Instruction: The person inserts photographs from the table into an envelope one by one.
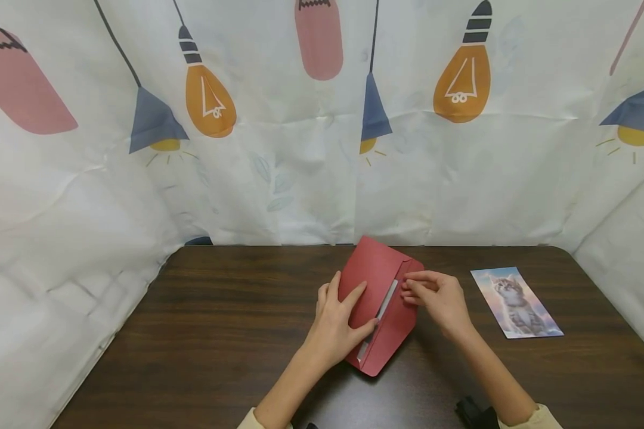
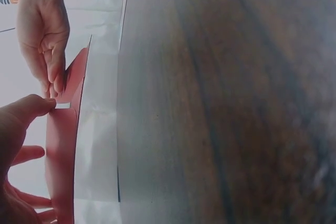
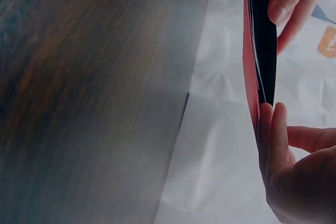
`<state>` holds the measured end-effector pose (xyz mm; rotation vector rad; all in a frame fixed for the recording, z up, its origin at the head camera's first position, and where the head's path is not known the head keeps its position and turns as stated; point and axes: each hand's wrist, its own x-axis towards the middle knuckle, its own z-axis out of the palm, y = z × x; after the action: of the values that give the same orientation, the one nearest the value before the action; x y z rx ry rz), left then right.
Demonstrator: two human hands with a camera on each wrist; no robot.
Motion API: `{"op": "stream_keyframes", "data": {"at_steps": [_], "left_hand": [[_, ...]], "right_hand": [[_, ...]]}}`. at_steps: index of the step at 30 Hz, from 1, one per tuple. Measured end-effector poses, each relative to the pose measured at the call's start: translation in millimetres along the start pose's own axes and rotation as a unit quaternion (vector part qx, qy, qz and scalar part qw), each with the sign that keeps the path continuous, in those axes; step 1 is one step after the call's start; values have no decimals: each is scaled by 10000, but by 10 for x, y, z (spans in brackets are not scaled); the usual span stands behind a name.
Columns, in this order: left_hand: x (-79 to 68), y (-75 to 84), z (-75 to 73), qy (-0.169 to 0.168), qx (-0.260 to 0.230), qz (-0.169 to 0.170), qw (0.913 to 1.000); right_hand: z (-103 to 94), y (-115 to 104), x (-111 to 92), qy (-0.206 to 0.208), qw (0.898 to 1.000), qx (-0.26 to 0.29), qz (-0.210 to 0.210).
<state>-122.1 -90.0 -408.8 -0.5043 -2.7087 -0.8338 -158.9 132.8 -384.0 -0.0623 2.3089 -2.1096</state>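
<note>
A red envelope [image 1: 372, 265] is held tilted above the dark table, with a white edge [image 1: 387, 298] showing in its long opening. My left hand [image 1: 330, 330] grips it from the left side; the thumb lies at the opening's edge and the other fingers spread over the body and left edge. On the other side, my right hand [image 1: 440, 298] pinches the flap edge beside the opening. Seen in the right wrist view, the envelope [image 3: 251, 66] gapes and shows a dark inside, with the right fingertips [image 3: 281, 116] at its near end. Parts of both hands are hidden behind the envelope.
A kitten picture card [image 1: 517, 304] lies on the table [image 1: 220, 333] to the right of the right hand. A black object [image 1: 474, 414] shows by the right wrist. A white curtain [image 1: 311, 179] printed with lamps and bulbs hangs behind the table and along both sides.
</note>
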Motion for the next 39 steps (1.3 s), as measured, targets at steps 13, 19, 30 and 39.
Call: {"op": "stream_keyframes", "data": {"at_steps": [13, 19, 30, 39], "left_hand": [[8, -21, -18, -64, -80, -113, 9999], [2, -31, -24, -72, -26, -2, 10000], [-2, -56, -35, -303, -136, -38, 9994], [16, -103, -81, -206, -225, -116, 9995]], "right_hand": [[-57, 13, 21, 22, 9999, -77, -81], [-94, 20, 11, -26, 9997, -140, -214], [-202, 42, 6, 39, 9990, -320, -294], [-327, -18, 38, 168, 9933, -1102, -296]]}}
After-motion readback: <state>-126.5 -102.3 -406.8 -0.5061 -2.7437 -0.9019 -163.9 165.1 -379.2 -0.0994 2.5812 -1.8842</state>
